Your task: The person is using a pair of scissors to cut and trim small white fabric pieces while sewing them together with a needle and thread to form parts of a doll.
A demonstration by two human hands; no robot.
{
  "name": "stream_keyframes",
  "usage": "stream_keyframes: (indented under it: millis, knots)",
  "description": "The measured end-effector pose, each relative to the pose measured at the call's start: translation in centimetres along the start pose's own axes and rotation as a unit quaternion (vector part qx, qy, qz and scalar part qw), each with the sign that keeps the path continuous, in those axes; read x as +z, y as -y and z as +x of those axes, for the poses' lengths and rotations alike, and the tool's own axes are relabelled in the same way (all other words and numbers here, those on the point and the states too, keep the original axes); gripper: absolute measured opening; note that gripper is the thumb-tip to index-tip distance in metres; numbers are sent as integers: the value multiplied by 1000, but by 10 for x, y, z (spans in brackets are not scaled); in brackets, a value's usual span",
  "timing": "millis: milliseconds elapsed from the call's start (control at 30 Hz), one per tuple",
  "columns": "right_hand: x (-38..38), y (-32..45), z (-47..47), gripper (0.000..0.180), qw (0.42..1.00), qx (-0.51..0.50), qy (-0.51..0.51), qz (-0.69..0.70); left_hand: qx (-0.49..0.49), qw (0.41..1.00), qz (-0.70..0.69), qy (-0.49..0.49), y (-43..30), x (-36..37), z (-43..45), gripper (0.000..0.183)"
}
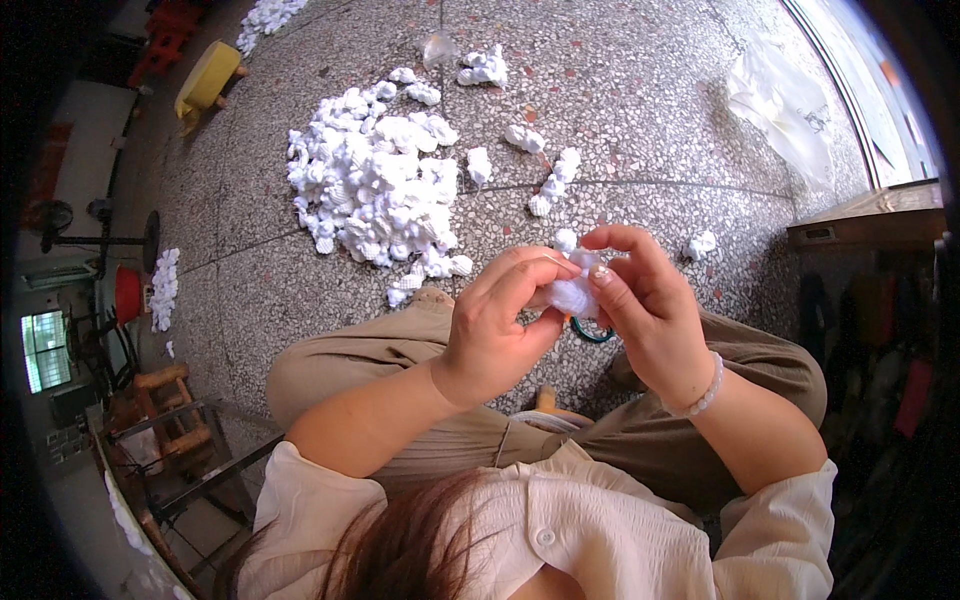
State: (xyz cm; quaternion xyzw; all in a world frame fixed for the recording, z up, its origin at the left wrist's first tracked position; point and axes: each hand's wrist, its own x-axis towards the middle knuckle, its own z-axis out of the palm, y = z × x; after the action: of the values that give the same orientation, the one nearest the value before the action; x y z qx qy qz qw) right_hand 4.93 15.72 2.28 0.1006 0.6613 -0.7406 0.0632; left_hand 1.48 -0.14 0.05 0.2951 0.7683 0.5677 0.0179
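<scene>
My left hand point(499, 322) pinches a small white fabric bundle point(574, 296) in front of my lap. Thumb and fingers of my right hand point(649, 311) grip the same bundle from the other side. A thin pale strand point(559, 262) shows by my left fingertips. Just below the bundle a dark teal ring point(592, 334) is partly visible, perhaps a scissors handle; whether it is held or lies on the floor I cannot tell. Another white bundle point(565, 240) is just beyond my fingers. Further off lies a large heap of white fabric bundles point(375, 176).
On the speckled terrazzo floor point(637, 97) are several loose white bundles point(555, 180) and a clear plastic bag point(780, 105). A yellow stool point(208, 79), a standing fan point(150, 236) and a wooden chair point(176, 412) stand to the left. A wooden cabinet point(870, 232) is at the right.
</scene>
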Motion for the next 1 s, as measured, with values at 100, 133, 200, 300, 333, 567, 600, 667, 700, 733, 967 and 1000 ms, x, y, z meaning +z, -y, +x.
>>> stream_keyframes:
  millis: [100, 133, 200, 300, 333, 567, 600, 667, 700, 733, 967, 1000]
  knots:
    - [-4, -17, 2, 19, 993, -71, 46, -87, 7, 999, 47, -2, 1, 0, -1, 35]
    - [-4, -19, 2, 18, 991, -74, 39, -107, 30, 996, 82, 3, 3, 1, 0, 33]
    - [-5, -24, 6, 17, 995, -34, 27, -94, 73, 986, 151, 14, 8, 2, 6, 28]
    - [-8, -31, 17, 12, 998, 55, 9, -14, 49, 992, 114, 38, 15, 9, 11, 34]
    - [-10, -35, 19, 11, 997, 66, 8, 26, 22, 994, 103, 40, 19, 13, 12, 33]
    - [-27, -74, 31, 6, 994, 79, -63, 42, -107, 987, 90, 82, 38, 42, 15, 26]
    - [-32, -73, 34, 7, 990, 94, -87, 66, -113, 985, 97, 87, 42, 48, 14, 26]
    - [-43, -69, 41, 9, 976, 124, -136, 115, -121, 983, 107, 86, 57, 60, 8, 26]
    - [-51, -68, 44, 14, 974, 151, -134, 107, -124, 982, 111, 85, 62, 66, 7, 26]
    - [-56, -71, 44, 15, 968, 166, -143, 120, -123, 982, 109, 95, 69, 71, 8, 27]
    - [-116, -85, 57, 13, 919, 62, -296, 254, -167, 969, 137, 121, 115, 121, 3, 26]
    - [-118, -87, 55, 13, 919, 70, -289, 258, -147, 975, 122, 111, 120, 128, 4, 25]
